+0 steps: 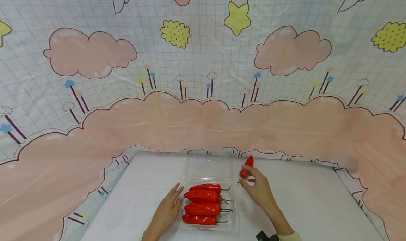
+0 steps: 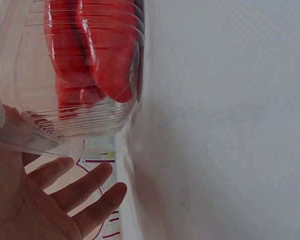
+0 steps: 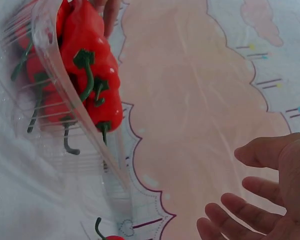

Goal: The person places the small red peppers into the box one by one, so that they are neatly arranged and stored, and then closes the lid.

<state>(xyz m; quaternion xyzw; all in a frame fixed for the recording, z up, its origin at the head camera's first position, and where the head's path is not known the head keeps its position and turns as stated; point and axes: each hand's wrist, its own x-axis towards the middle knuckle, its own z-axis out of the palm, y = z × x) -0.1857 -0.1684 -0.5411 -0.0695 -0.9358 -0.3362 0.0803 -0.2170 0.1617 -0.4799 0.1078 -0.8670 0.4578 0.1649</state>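
Several red peppers (image 1: pixel 203 208) with green stems lie stacked in a clear plastic clamshell box (image 1: pixel 229 226), stems to the right. My left hand (image 1: pixel 167 207) is at the box's left side, fingers extended; in the left wrist view those fingers (image 2: pixel 92 187) spread beside the clear wall. Beyond the box's right side, a single red pepper (image 1: pixel 250 161) lies at the back of the table. My right hand (image 1: pixel 259 188) overlaps it in the head view. From the right wrist, the same hand (image 3: pixel 265 195) has loosely bent, parted fingers with nothing between them, and the pepper's stem shows at the bottom edge.
The box's transparent lid (image 1: pixel 208 168) lies folded back toward the rear of the white table (image 1: pixel 317 198). A curtain (image 1: pixel 203 124) with clouds and stars hangs behind and around the table. A small dark object (image 1: pixel 265 236) is by my right sleeve (image 1: pixel 290 236).
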